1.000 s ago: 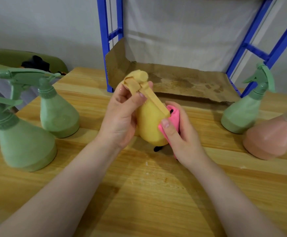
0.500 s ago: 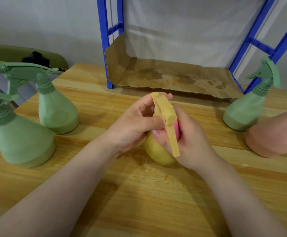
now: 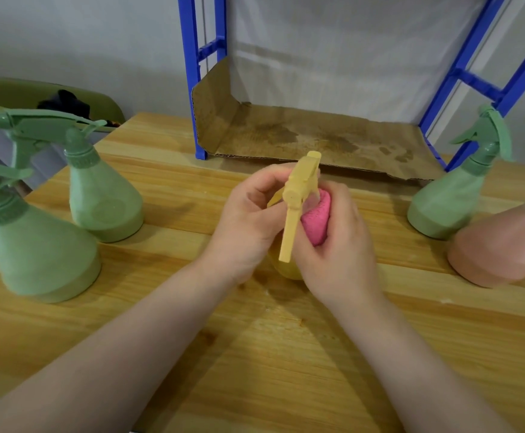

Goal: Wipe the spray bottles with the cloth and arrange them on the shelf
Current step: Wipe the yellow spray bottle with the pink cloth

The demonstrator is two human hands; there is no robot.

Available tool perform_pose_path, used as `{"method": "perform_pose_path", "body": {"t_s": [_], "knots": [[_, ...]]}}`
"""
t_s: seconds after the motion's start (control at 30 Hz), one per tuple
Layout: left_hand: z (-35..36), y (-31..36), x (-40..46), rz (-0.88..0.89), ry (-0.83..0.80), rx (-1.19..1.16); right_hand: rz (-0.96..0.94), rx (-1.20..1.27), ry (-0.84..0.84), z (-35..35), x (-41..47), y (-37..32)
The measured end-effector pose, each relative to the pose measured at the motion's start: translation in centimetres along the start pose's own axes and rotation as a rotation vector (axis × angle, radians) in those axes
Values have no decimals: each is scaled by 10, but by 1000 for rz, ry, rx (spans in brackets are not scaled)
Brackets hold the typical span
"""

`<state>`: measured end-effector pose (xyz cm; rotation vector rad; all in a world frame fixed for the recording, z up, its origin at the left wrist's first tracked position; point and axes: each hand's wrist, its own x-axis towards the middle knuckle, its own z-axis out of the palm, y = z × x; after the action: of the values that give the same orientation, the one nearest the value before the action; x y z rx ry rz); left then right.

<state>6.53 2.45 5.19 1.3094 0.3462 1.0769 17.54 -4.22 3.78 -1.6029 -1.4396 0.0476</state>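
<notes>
A yellow spray bottle (image 3: 298, 195) stands at the middle of the wooden table (image 3: 286, 354), its trigger pointing toward me. My left hand (image 3: 248, 223) grips its neck and head from the left. My right hand (image 3: 339, 245) holds a pink cloth (image 3: 317, 217) bunched against the bottle's right side. The bottle's body is mostly hidden behind both hands. Two green spray bottles (image 3: 105, 189) (image 3: 33, 242) stand at the left. Another green bottle (image 3: 461, 189) and a pink bottle (image 3: 501, 245) stand at the right.
A blue metal shelf frame (image 3: 192, 89) rises at the table's back, its lowest level lined with stained cardboard (image 3: 317, 139). A green chair back (image 3: 11, 95) with a dark object shows at far left.
The yellow bottle has turned so its trigger now hangs toward me. My right hand with the pink cloth has moved up from the bottle's body to beside its neck.
</notes>
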Motion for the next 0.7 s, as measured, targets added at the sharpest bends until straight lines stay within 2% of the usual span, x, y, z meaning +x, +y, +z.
{"method": "perform_pose_path", "body": {"t_s": [0.2,0.33,0.47,0.57,0.7], "knots": [[-7,6,4,18,95,-231,21,60,-61,1,2,8],[-12,10,7,16,218,-260,6,153,-74,2,2,13],[-20,13,10,35,320,-315,67,424,-146,6,1,16],[-25,15,12,40,315,-377,99,583,-231,9,-2,18],[-22,19,11,32,255,-282,91,575,-277,7,-2,15]]}}
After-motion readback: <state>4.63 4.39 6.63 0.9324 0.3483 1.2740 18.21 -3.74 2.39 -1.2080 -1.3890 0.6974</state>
